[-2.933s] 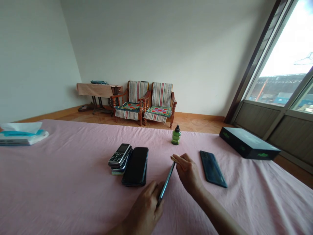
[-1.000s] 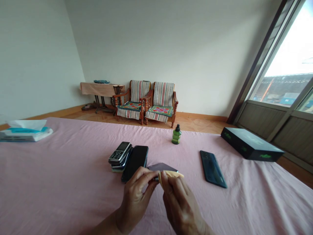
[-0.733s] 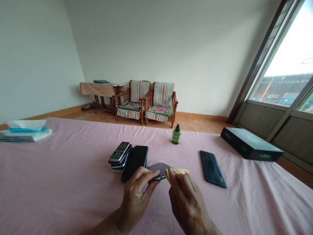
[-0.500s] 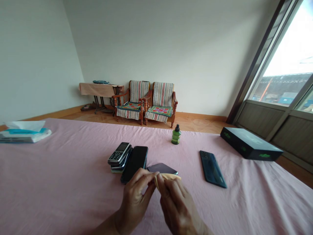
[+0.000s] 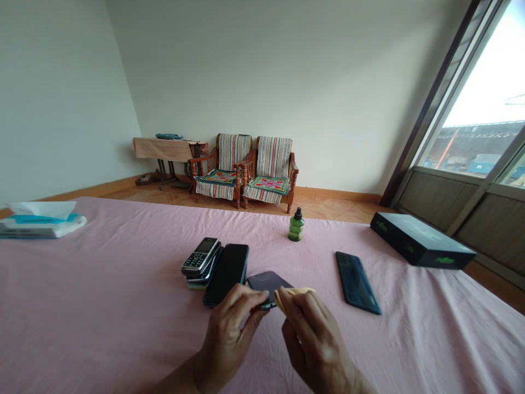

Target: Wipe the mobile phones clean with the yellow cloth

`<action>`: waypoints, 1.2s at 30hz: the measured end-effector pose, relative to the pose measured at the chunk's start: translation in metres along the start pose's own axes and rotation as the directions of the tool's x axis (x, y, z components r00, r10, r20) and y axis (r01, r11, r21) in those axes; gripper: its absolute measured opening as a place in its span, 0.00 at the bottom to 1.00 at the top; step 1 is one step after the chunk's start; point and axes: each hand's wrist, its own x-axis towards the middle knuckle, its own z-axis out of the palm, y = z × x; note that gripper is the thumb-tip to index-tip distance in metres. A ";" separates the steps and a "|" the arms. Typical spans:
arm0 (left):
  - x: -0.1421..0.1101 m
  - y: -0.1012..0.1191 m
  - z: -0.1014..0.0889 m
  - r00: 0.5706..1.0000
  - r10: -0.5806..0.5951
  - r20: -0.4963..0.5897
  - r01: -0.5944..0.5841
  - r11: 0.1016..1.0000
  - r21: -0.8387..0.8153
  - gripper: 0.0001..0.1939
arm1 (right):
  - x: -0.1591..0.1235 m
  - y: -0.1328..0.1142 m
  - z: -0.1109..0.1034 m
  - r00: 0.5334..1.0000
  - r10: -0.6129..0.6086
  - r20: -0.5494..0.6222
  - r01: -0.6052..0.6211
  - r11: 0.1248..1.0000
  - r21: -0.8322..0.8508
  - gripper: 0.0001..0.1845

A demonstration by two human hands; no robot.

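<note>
From here I see the left hand (image 5: 225, 331) with its fingers (image 5: 249, 299) pinching the near end of a dark phone (image 5: 264, 281), just ahead of them, and the right hand (image 5: 320, 336) gripping a yellow cloth (image 5: 303, 290) at the phone's right edge. Under both spreads a wrinkled pink sheet (image 5: 102, 312); beyond the fingers stand two chairs (image 5: 267, 185) before a pale wall (image 5: 279, 71), a window (image 5: 476, 131) far to their right.

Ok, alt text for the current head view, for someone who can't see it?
The left hand holds a phone while the right hand holds a yellow cloth at its edge, over a pink sheet. Other phones lie to the left, a blue phone to the right; behind stand a green bottle and two chairs.
</note>
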 end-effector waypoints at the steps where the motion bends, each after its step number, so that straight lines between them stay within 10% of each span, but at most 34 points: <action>1: 0.000 0.000 0.000 1.000 0.003 0.009 -0.003 1.000 0.005 0.11 | 0.000 0.003 -0.002 1.000 0.011 -0.014 -0.011 1.000 0.001 0.27; 10: 0.001 -0.008 -0.007 0.999 0.007 -0.036 -0.006 1.000 0.025 0.11 | -0.001 0.041 -0.010 0.963 0.268 -0.038 -0.268 0.963 0.012 0.18; 16: -0.001 -0.001 -0.006 0.980 0.046 0.196 -0.026 0.994 -0.105 0.16 | -0.001 0.051 -0.014 0.910 0.405 -0.094 -0.402 0.914 0.050 0.15; 23: -0.002 0.001 -0.005 0.869 -0.122 0.480 0.163 0.986 -0.044 0.25 | -0.003 0.045 -0.009 0.921 0.381 0.079 -0.388 0.916 0.104 0.16; 36: -0.004 0.002 0.001 0.819 -0.289 0.496 0.262 0.957 0.126 0.08 | 0.000 0.018 0.003 0.848 0.259 0.463 -0.304 0.952 0.023 0.15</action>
